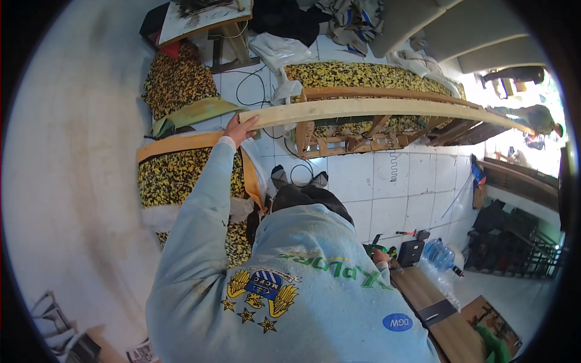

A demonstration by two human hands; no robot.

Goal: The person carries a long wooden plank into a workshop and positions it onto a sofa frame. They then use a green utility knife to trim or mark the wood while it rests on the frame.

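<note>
My left hand (240,129) is closed around the near end of a long pale wooden plank (363,108). From there the plank stretches far to the right, passing above a wooden frame (351,144) that lies on the floor. Low on the right, partly hidden by my sleeve, my right hand (380,256) is closed on a green and black tool (373,247). The kind of tool is too small to make out.
Yellow-and-black speckled foam blocks (175,175) are at the left and behind the frame. A small table (206,23) stands far left. A black case (411,251), a blue water bottle (438,254) and a brown board (436,308) sit at right. Another person (535,120) is far right.
</note>
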